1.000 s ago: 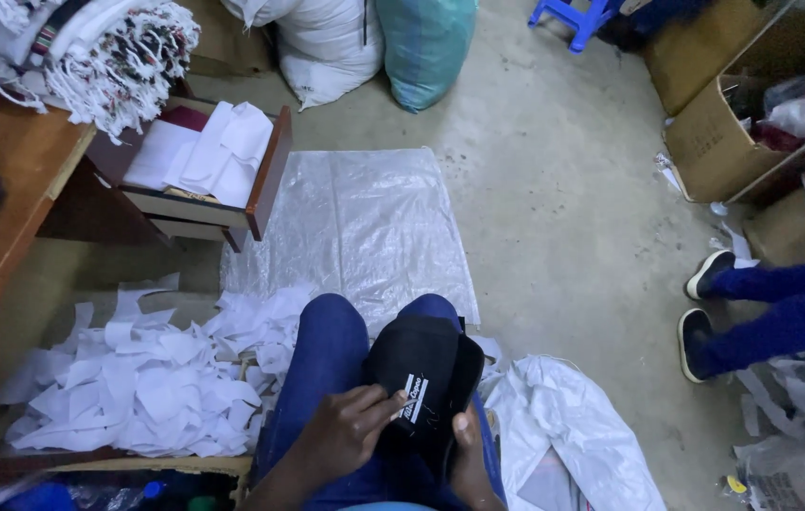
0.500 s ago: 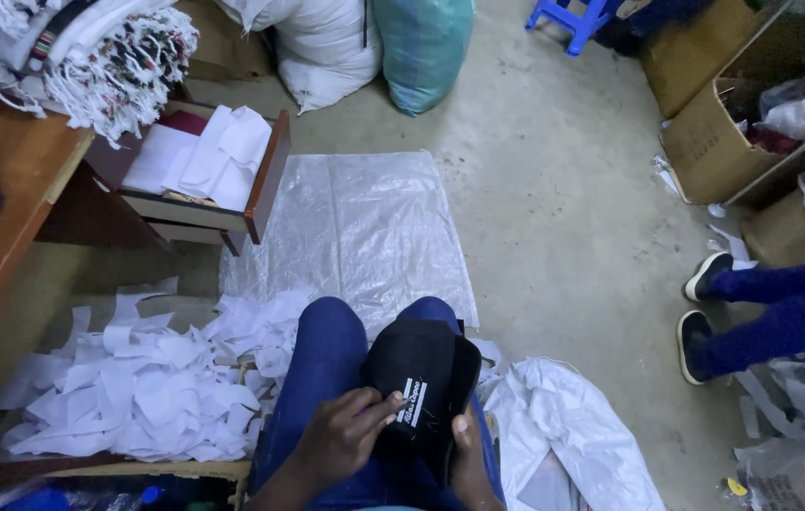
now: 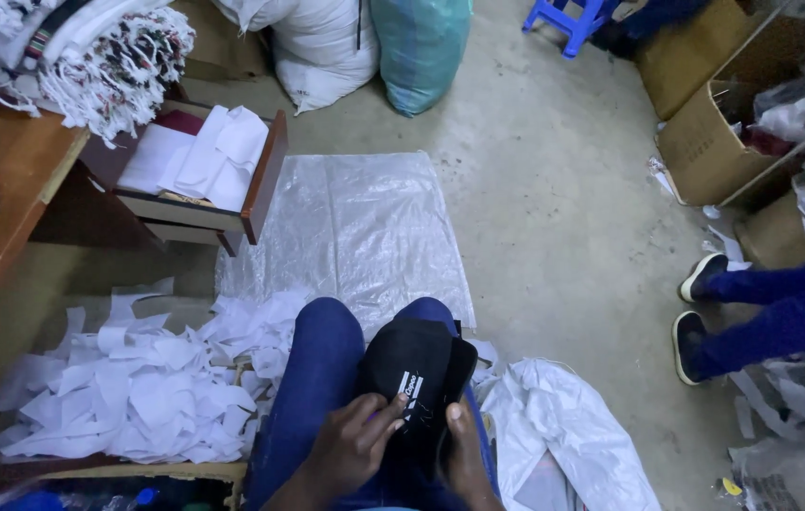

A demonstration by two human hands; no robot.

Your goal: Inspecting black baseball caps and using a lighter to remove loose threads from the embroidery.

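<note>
Sitting with a black cap (image 3: 417,364) on the lap, the person has both hands on it down at 6 o'clock of the view. The left hand (image 3: 350,449) grasps the cap's near edge, its fingers curled onto the small white label (image 3: 409,386) sewn on the fabric. The right hand (image 3: 464,454) comes up from underneath at about 5 o'clock and grips the cap's other side, thumb pressed on the dark cloth, so the cap is pinched between the two hands and rests on the blue trouser legs (image 3: 322,369).

Over at 9 o'clock from the hands there's a big heap of white paper scraps (image 3: 128,383) spread on the floor, touching the left knee. Straight up at 12 o'clock lies a clear plastic sheet (image 3: 350,232) flat on the concrete. A crumpled white sack (image 3: 563,426) sits just beside the right leg at 3 o'clock.

Further out at 10 o'clock is an open wooden drawer (image 3: 199,185) holding white pieces, under a wooden table (image 3: 5,199). At the far right, someone else's blue-trousered legs and dark shoes (image 3: 700,303) stand well apart, next to cardboard boxes (image 3: 705,147).
</note>
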